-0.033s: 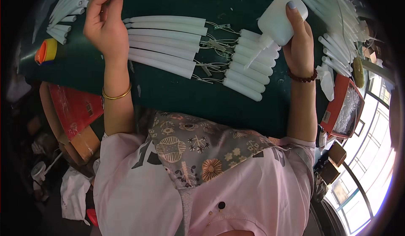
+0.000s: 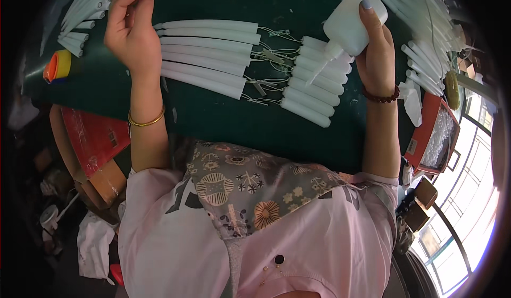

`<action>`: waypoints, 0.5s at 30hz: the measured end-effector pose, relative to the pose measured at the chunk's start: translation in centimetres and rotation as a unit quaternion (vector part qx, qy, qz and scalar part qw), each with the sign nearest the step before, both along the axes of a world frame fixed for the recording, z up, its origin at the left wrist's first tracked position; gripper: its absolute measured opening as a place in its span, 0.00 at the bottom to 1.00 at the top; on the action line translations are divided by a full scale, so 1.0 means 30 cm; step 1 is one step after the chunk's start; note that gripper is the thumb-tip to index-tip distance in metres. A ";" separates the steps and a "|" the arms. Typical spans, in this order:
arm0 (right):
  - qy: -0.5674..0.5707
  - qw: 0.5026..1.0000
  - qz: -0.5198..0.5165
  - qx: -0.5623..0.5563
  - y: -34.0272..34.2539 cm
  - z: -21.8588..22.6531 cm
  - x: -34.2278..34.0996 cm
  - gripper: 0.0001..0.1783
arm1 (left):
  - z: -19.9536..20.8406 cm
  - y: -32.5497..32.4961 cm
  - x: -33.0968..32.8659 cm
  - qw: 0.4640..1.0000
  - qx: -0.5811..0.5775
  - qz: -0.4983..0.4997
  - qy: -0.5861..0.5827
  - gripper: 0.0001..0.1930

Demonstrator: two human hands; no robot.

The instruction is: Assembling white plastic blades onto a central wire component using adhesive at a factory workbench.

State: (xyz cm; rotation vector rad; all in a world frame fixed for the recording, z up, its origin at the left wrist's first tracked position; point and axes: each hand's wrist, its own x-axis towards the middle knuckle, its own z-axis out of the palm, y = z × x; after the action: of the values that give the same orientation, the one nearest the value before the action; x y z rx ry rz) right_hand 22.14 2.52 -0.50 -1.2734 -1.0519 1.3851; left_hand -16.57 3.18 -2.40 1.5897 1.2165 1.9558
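A white squeeze bottle (image 2: 348,24) is gripped in my right hand (image 2: 380,58), tilted so its thin nozzle points down and left. The nozzle is over a row of short white round-ended tubes (image 2: 308,106). Thin white wires with small flat pieces (image 2: 274,57) join these to a row of longer white tubes (image 2: 213,48) on the left. At the far ends of the long tubes, my left hand (image 2: 133,37) is raised with its fingers bent and the tips close together. Whatever lies between those fingertips, if anything, is too small to make out.
Everything lies on a dark green table (image 2: 234,125). A yellow and orange tape roll (image 2: 59,65) sits at the left. More white tubes (image 2: 88,10) are stacked back left, and others (image 2: 426,66) back right. Red boxes (image 2: 93,138) flank me on both sides.
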 end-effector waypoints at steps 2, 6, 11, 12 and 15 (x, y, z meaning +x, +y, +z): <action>-0.018 1.000 0.007 0.002 -0.003 0.001 -0.009 0.38 | -0.004 -0.005 0.001 1.000 -0.004 -0.012 -0.001 0.09; -0.052 0.998 0.017 0.031 -0.010 0.027 -0.070 0.33 | 0.012 -0.021 0.028 1.000 -0.023 -0.007 0.016 0.07; -0.023 0.998 0.051 0.027 -0.003 0.103 -0.153 0.25 | 0.022 -0.020 0.033 0.999 -0.036 0.011 0.038 0.05; -0.030 0.997 0.060 0.035 0.002 0.106 -0.164 0.26 | 0.021 -0.018 0.011 0.999 -0.026 0.006 0.034 0.05; -0.035 0.997 0.069 0.016 0.006 0.130 -0.177 0.26 | -0.002 -0.003 -0.017 1.000 0.005 -0.019 0.011 0.09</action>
State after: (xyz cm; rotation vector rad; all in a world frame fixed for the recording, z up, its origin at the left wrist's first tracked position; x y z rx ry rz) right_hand 16.82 2.70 3.40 -1.2531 -1.2240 1.4299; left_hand -17.07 3.10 -2.48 1.6324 1.1787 1.9287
